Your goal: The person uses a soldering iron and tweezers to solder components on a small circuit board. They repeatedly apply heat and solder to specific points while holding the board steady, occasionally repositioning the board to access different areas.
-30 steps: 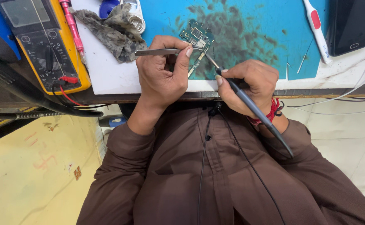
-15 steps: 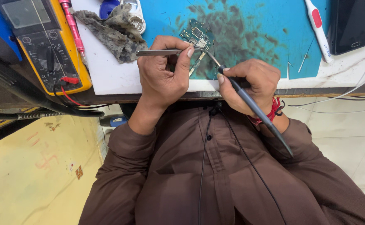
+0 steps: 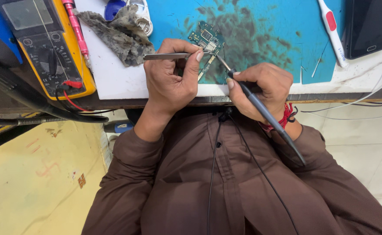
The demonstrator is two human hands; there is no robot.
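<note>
Little is changed since a second ago: tweezers (image 3: 169, 55) stay pinched in the left hand (image 3: 171, 82), the iron (image 3: 260, 106) gripped by the right hand (image 3: 260, 87), tip kept at the board (image 3: 207, 39).

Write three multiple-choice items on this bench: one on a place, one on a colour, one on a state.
1. Where does the meter lie?
A. on a chair
B. left of the cloth
C. in a drawer

2. What colour is the work mat?
A. blue-green
B. red
C. black

3. What state is the left hand in?
A. open and empty
B. a bare fist
C. pinching tweezers

Answers:
1 B, the meter sits at the bench's left end, the cloth to its right.
2 A, the mat's bare parts show blue-green.
3 C, thumb and fingers close on the tweezers.
</note>
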